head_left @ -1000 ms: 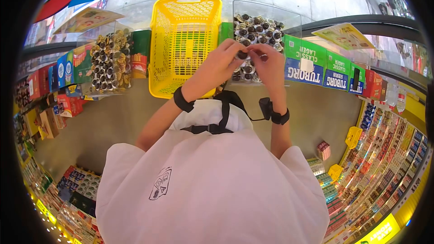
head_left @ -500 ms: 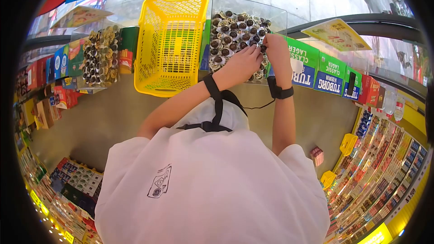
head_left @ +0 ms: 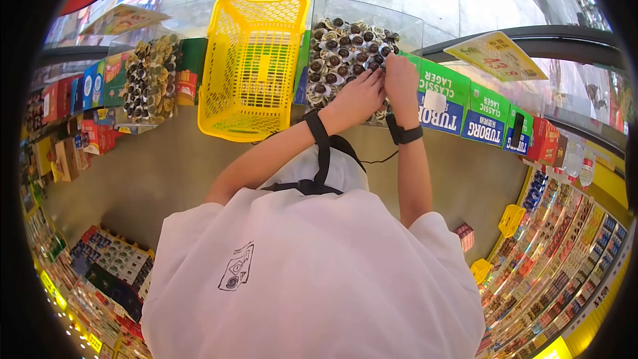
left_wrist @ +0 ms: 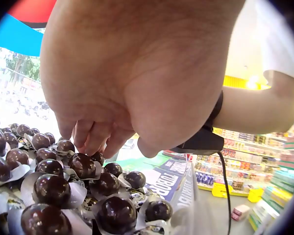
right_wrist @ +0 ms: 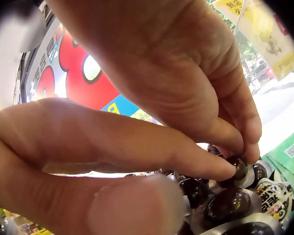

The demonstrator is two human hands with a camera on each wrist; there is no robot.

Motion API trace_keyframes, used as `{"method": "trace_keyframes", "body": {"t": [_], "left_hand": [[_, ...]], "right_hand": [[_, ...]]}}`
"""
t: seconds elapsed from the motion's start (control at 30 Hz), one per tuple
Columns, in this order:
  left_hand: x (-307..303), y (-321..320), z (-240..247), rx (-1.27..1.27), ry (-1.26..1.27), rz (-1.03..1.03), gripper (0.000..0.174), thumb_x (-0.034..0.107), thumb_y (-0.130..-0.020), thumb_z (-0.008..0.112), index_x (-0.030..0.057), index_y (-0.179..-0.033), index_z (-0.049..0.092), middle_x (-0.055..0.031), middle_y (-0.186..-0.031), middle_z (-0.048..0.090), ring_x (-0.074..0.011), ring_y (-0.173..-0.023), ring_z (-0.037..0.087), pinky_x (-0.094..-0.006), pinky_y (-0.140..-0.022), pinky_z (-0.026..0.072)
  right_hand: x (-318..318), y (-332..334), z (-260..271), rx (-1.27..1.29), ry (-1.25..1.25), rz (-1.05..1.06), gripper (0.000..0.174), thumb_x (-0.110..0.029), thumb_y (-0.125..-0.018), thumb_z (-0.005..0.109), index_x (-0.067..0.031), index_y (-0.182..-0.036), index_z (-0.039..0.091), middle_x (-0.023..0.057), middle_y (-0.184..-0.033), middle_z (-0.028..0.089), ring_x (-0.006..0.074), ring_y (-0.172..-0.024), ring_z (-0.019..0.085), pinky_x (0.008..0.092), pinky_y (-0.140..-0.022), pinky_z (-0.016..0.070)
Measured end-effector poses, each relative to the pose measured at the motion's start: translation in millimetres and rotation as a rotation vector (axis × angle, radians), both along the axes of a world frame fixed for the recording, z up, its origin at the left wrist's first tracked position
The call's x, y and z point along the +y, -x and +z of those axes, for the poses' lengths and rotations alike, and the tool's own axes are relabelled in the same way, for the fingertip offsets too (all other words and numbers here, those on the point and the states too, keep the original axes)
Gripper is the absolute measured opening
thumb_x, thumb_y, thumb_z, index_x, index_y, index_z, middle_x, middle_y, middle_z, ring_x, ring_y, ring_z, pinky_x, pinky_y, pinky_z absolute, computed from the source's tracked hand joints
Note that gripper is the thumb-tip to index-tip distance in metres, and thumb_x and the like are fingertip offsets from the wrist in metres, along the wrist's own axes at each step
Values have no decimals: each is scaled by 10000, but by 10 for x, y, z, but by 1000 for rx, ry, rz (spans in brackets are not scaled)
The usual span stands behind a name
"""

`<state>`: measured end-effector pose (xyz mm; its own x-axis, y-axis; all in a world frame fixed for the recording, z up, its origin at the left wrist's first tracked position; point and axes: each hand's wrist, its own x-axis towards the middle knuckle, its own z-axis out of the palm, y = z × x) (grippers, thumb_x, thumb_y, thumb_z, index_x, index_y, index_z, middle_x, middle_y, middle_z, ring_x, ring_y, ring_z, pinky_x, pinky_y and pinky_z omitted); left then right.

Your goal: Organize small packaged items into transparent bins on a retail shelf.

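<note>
Dark round balls in pale wrappers [head_left: 342,53] fill a clear bin [head_left: 421,33]. Over its near right part are both hands, close together. The left hand [head_left: 357,98] reaches in with fingers extended; in the right wrist view, a finger of the left hand [right_wrist: 112,139] touches a dark ball [right_wrist: 239,169]. At that same ball, the right hand [head_left: 401,83] has its thumb and fingertips bent together and pinches it, as the right wrist view shows of the right hand [right_wrist: 181,73]. More dark balls [left_wrist: 51,190] lie below the left hand [left_wrist: 137,73].
A yellow basket [head_left: 210,93] stands left of the bin, and farther left is another clear bin of wrapped balls [head_left: 153,80]. Green and blue TUBORG boxes [head_left: 484,119] line the right, beneath a price sign [head_left: 495,56]. Stocked shelves [head_left: 565,239] curve round the lower right.
Both hands, earlier together and raised over the bin, have come down among the balls. Since half a second ago the right hand has moved slightly left. The head view has shifted.
</note>
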<state>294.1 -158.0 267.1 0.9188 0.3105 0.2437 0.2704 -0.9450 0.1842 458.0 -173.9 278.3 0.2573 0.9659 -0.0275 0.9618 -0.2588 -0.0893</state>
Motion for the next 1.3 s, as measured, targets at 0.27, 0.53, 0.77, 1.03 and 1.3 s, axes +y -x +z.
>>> {"method": "trace_keyframes", "body": {"t": [0.27, 0.53, 0.77, 1.03, 1.3], "left_hand": [[-18, -39, 51, -50, 54, -31, 502, 293, -940, 678, -58, -1295, 623, -208, -1379, 617, -378, -1389, 517, -462, -1171, 433], [79, 254, 347, -34, 80, -89, 339, 127, -915, 665, -22, -1220, 664, -165, -1330, 643, -319, -1307, 582, -421, -1114, 489], [292, 852, 686, -111, 252, 46, 358, 112, -893, 708, 21, -1236, 663, -132, -1272, 645, -317, -1248, 605, -433, -1063, 508], [553, 1848, 984, -316, 294, 288, 275, 110, -961, 685, 71, -1232, 670, -112, -1231, 652, -341, -1170, 622, -458, -1009, 510], [871, 2953, 746, -210, 310, 442, 287, 76, -949, 678, 58, -1233, 642, -131, -1118, 627, -343, -1078, 625, -464, -935, 520]], "right_hand": [[13, -6, -18, -3, -54, -20, 86, -99, -895, 673, -20, -861, 666, 216, -882, 709, 411, -832, 746, 491, -670, 606], [-33, 182, 204, -88, -129, -100, 29, -84, -890, 647, -67, -869, 638, 119, -877, 658, 338, -924, 683, 449, -724, 584], [-147, 475, 456, -21, -310, -25, 72, -139, -928, 677, -86, -884, 696, 85, -895, 678, 298, -887, 658, 422, -722, 550], [-107, 1202, 810, 415, -548, -163, 137, -36, -946, 674, -58, -1078, 705, 96, -994, 661, 238, -719, 646, 389, -636, 520], [97, 2206, 731, 504, -538, -74, 149, -11, -927, 691, -59, -1068, 700, 85, -924, 636, 242, -720, 618, 375, -647, 512]]}}
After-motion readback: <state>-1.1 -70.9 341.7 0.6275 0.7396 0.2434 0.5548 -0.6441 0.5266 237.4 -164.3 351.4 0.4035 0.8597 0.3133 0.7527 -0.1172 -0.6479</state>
